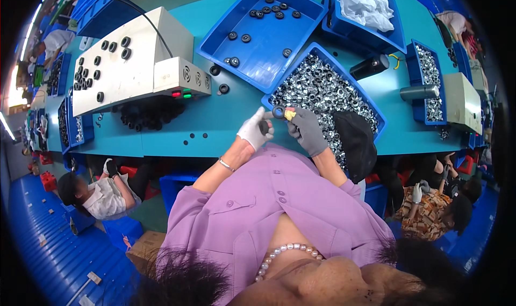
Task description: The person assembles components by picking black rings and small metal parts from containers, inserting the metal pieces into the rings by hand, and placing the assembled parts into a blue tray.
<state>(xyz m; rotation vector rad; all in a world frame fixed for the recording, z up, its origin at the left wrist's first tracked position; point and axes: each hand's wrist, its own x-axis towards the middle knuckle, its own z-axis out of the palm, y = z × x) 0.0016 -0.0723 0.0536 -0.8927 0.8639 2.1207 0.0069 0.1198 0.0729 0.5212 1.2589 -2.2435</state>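
My left hand (255, 130) wears a white glove. Its fingers are curled around a small black ring-shaped part (264, 127) against the palm. Close beside it, my right hand (308, 133) in a grey glove pinches another black ring (278, 112) at its fingertips, with a yellow patch (290, 114) showing there. The left fingertips come up to this ring; whether they grip it too, I cannot tell. Just beyond the right hand, a blue bin (378, 112) is full of shiny metal rings (317, 83). A black cloth-like item (353, 144) hangs over its near corner.
A blue tray (247, 48) with scattered black wheel-like parts lies ahead. At left stands a cream machine (126, 64), black rings on top and a dark pile (148, 112) beneath. A dark cylinder (370, 68) lies right. Co-workers sit left (102, 193) and right (430, 209).
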